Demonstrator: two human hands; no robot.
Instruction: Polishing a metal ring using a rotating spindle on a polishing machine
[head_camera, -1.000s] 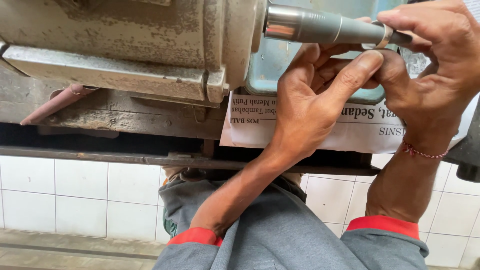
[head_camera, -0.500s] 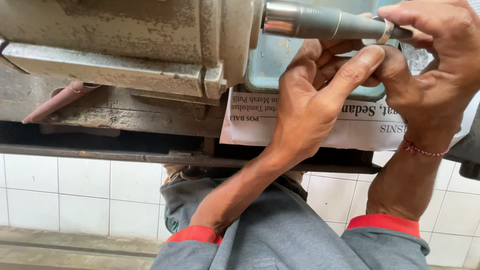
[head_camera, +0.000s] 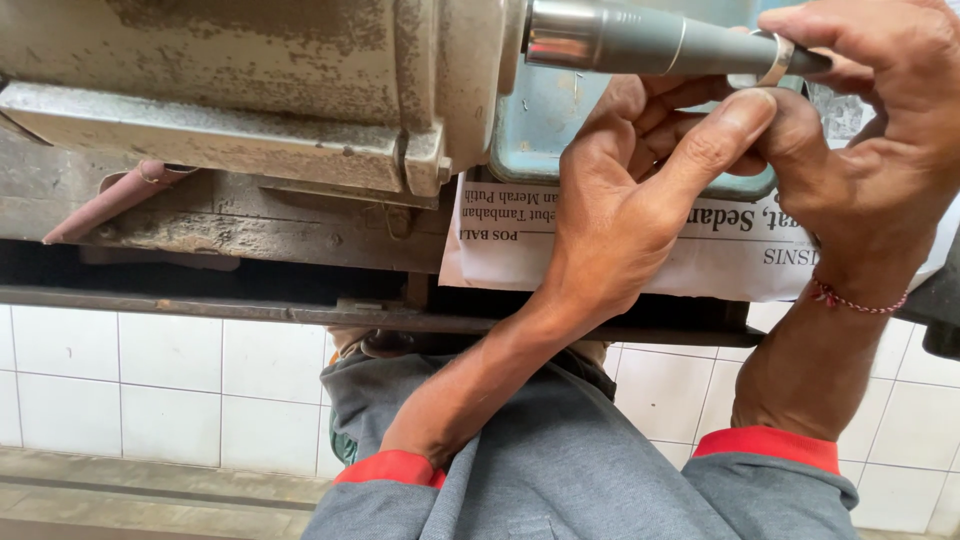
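We find a grey tapered mandrel (head_camera: 650, 42) projecting rightward from the worn motor housing (head_camera: 250, 70) at the top of the view. A thin metal ring (head_camera: 768, 62) sits on the mandrel near its narrow right end. Both hands meet at that ring. The right hand (head_camera: 870, 150) comes in from the right, curled over the mandrel tip, its fingers pinching the ring from above and beside. The left hand (head_camera: 630, 210) rises from below, its thumb (head_camera: 715, 140) pressed up under the ring and its other fingers folded behind the mandrel. The two hands touch each other at the ring. We cannot tell how far the ring is seated, since the fingers cover part of it.

Just behind the hands we note a blue-green metal box (head_camera: 545, 120), and beneath it a sheet of newspaper (head_camera: 500, 250) hanging over the near edge of the bench (head_camera: 200, 230). The left hand hides the middle of the sheet. A rusty strip (head_camera: 105, 200) lies at the left under the housing. A red thread bracelet (head_camera: 850, 300) circles the right wrist. Grey sleeves with red cuffs (head_camera: 770, 445) fill the near foreground, and white wall tiles (head_camera: 150, 380) show below the bench at left.
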